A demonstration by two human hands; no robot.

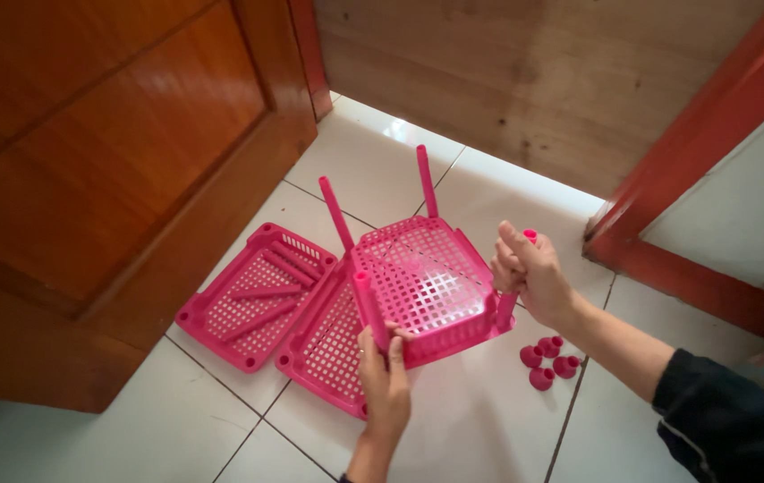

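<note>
A pink perforated plastic tray [422,277] sits on the white tiled floor with pink poles standing up from its corners. My right hand [530,273] is closed around the pole at its right corner [507,309]. My left hand [386,380] grips the tray's near edge beside the front pole [369,309]. Two more poles [335,213] rise at the far corners. Under it lies a second pink tray [324,358].
A third pink tray [257,300] holding loose pink poles lies to the left, close to a brown wooden door [105,170]. Several small pink caps [547,358] lie on the tiles at the right. A wooden board and a red door frame [668,170] stand behind.
</note>
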